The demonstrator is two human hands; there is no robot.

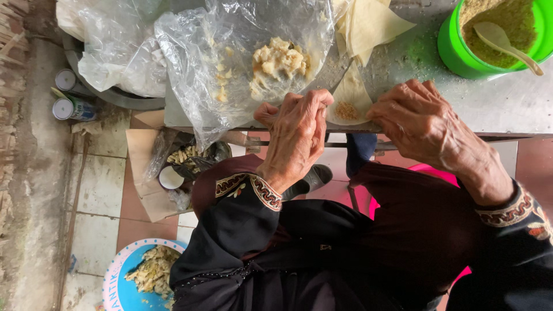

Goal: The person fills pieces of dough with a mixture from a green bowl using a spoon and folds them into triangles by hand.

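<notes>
Pale thin wrapper (352, 95) with a crumbly filling (346, 110) sat mid-frame on the grey counter (495, 103) | left hand (296, 135) pinched its near edge | right hand (423, 124) curled, fingertips on its right side | green bowl (455, 49) and spoon (507, 43) upper right | plastic bag (230, 63) of mash upper middle

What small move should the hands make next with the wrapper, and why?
Probably fold the wrapper over its filling. It lies flat at the table edge, crumbs already on it, and the left hand and right hand pinch its two sides.
</notes>
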